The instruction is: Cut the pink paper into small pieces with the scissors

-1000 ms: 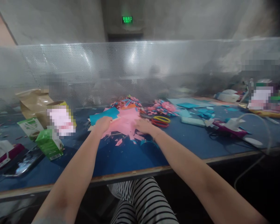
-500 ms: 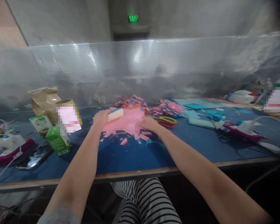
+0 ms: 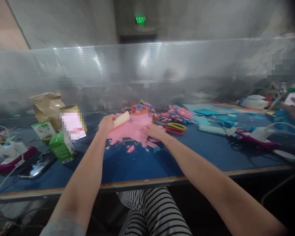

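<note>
My left hand (image 3: 107, 123) is closed on one end of a curled cream sheet of paper (image 3: 122, 119), its thumb side towards the sheet. Beneath that sheet lies a spread of pink paper (image 3: 135, 126) with jagged edges, flat on the blue tabletop. Over the right part of the pink paper rests my right hand (image 3: 153, 130), fingers slightly bent and a little apart, touching the paper and holding nothing that shows. Just beyond this hand lie scissors with yellow and red handles (image 3: 176, 127); their blades are partly hidden. Small pink scraps (image 3: 130, 149) are scattered in front of the pink paper.
Heaps of pink and multicoloured cuttings (image 3: 178, 113) lie at the back, with blue paper pieces (image 3: 227, 120) to the right. On the left are a green box (image 3: 62, 148), a phone (image 3: 38, 164) and a brown bag (image 3: 49, 108). A purple power strip (image 3: 257, 139) trails cables. A perforated screen (image 3: 137, 72) stands behind.
My right hand has shifted slightly left over the pink paper. The cream sheet is tilted up more, and the blue strip along it no longer shows. Another person's hand appears at the far right.
</note>
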The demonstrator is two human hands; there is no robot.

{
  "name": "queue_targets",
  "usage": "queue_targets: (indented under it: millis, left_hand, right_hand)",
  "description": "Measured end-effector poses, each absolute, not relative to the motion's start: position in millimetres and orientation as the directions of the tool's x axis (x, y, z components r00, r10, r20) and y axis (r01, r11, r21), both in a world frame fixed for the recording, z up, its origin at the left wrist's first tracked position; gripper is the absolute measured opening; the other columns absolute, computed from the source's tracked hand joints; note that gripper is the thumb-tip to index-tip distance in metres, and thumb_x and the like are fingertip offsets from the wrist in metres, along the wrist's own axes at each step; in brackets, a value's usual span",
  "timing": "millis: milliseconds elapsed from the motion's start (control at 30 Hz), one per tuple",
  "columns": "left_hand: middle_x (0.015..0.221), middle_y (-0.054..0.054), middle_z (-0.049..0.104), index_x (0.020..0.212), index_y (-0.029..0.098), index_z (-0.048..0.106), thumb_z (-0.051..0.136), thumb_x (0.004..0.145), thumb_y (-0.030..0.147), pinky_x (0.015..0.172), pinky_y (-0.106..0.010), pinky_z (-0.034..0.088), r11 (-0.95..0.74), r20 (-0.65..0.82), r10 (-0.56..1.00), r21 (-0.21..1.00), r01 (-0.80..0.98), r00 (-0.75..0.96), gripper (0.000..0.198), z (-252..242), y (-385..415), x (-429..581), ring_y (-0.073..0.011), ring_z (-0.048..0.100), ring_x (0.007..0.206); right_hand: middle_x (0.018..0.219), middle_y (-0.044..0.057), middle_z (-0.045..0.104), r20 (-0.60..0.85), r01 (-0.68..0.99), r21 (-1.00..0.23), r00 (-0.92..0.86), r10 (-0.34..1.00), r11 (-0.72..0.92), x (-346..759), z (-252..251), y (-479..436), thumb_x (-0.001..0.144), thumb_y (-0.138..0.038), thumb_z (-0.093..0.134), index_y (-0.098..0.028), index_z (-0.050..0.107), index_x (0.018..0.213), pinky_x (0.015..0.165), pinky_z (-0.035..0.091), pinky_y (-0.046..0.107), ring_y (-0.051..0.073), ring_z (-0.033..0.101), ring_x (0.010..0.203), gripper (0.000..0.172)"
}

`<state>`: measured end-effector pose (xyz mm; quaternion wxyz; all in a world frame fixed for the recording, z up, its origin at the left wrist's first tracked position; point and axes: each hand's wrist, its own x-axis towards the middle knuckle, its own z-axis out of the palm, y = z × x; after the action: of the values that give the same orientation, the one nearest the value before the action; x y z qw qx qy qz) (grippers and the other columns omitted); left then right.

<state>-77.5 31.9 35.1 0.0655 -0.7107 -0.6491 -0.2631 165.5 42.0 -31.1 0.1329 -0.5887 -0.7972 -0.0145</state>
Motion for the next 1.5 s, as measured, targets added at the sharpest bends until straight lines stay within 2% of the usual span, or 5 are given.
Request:
queue_targets:
  millis: [267, 567, 1000, 1300, 1500]
  left_hand:
    - [0.087, -0.005, 0.062, 0.089, 0.018, 0.058, 0.047, 0.065, 0.031, 0.066, -0.023, 0.041, -0.35, 0.264, 0.923, 0.286, 0.892, 0.278, 0.029, 34.9, 31.6, -64.6, -0.0153, 0.056, 0.074]
    - [0.073, -0.003, 0.061, 0.073, 0.016, 0.06, 0.044, 0.063, 0.02, 0.056, -0.022, 0.037, -0.198, -0.031, 0.979, 0.068, 0.978, 0.2, 0.02, 18.2, 51.6, -81.5, -0.0139, 0.052, 0.065]
    - [0.077, -0.001, 0.063, 0.078, 0.017, 0.062, 0.052, 0.055, 0.012, 0.055, -0.017, 0.036, -0.263, -0.016, 0.962, 0.202, 0.943, 0.272, 0.026, 23.9, 38.2, -77.1, -0.0102, 0.052, 0.066]
    - [0.086, -0.007, 0.064, 0.08, 0.015, 0.063, 0.045, 0.066, 0.023, 0.066, -0.021, 0.039, -0.173, 0.224, 0.966, 0.178, 0.969, 0.131, 0.025, 36.9, 34.6, -80.8, -0.0153, 0.056, 0.079]
    - [0.07, -0.004, 0.064, 0.077, 0.018, 0.064, 0.045, 0.066, 0.027, 0.059, -0.022, 0.041, -0.129, 0.03, 0.992, 0.181, 0.975, 0.125, 0.024, 31.9, 33.9, -81.8, -0.0146, 0.056, 0.063]
  right_hand:
    - [0.088, 0.01, 0.055, 0.435, 0.885, -0.191, -0.311, 0.845, 0.424, 165.6, -15.5, 24.4, 0.073, -0.038, 0.047, -0.014, 0.06, 0.08, 0.075, 0.036, 0.029, 0.019, 0.048, 0.087, 0.028]
    - [0.087, 0.005, 0.051, 0.276, 0.254, -0.287, -0.902, 0.333, 0.924, 123.2, -4.8, -23.2, 0.075, -0.027, 0.049, -0.016, 0.058, 0.088, 0.075, 0.039, 0.024, 0.011, 0.048, 0.081, 0.019]
    - [0.109, 0.01, 0.044, 0.456, 0.459, -0.146, -0.755, 0.471, 0.876, 118.0, -18.9, -3.7, 0.074, -0.015, 0.045, -0.014, 0.055, 0.077, 0.087, 0.032, 0.032, 0.017, 0.041, 0.101, 0.011]
    - [0.075, 0.004, 0.054, 0.446, 0.518, -0.104, -0.738, 0.505, 0.849, 101.8, -23.5, -4.5, 0.078, -0.019, 0.042, -0.014, 0.054, 0.074, 0.066, 0.036, 0.023, 0.012, 0.047, 0.071, 0.013]
    - [0.073, 0.004, 0.056, 0.557, 0.605, -0.23, -0.56, 0.613, 0.762, 93.3, -3.0, 7.7, 0.073, -0.012, 0.046, -0.013, 0.055, 0.072, 0.066, 0.037, 0.022, 0.012, 0.048, 0.071, 0.009]
